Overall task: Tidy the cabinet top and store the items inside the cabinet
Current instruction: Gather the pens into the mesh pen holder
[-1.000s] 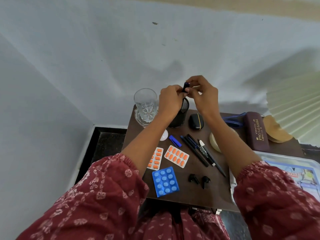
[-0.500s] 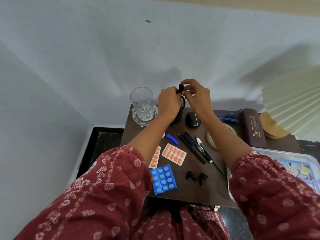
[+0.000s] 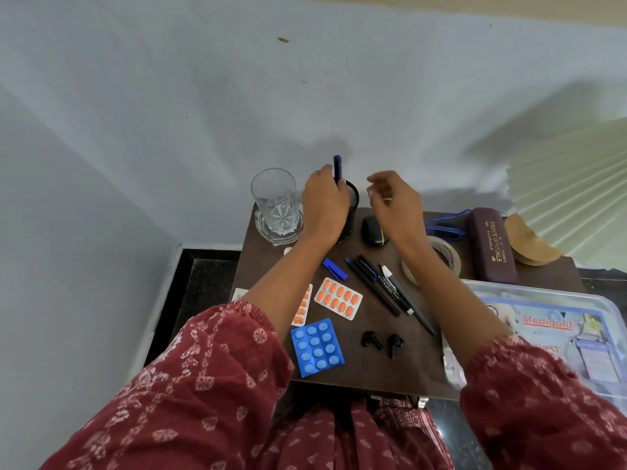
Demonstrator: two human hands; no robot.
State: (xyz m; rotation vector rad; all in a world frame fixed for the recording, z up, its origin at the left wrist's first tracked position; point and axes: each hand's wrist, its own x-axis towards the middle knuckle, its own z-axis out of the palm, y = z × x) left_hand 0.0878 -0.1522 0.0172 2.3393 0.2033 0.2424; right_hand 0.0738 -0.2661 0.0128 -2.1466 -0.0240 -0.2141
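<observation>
Left hand (image 3: 324,205) pinches 1 blue pen (image 3: 337,167) upright, its lower end hidden by the fingers at the rim of 1 black mesh pen cup (image 3: 353,201). Right hand (image 3: 395,203) hovers beside it, fingers loosely curled, holding nothing.

On the brown cabinet top (image 3: 373,374):
- 3 slim pens (image 3: 376,288) lying parallel
- 1 blue pen cap (image 3: 335,269)
- 2 orange blister packs (image 3: 338,298), one half under the left forearm
- 1 blue blister pack (image 3: 317,347), 12 round tablets
- 2 black earbuds (image 3: 372,340)
- 1 black oval earbud case (image 3: 373,230)
- 1 cut-pattern clear glass (image 3: 274,198) on a glass coaster (image 3: 264,228)
- 1 clear tape roll (image 3: 448,257)
- 1 maroon spectacle case (image 3: 492,245)

1 clear plastic box (image 3: 543,293) sits at the right.
</observation>
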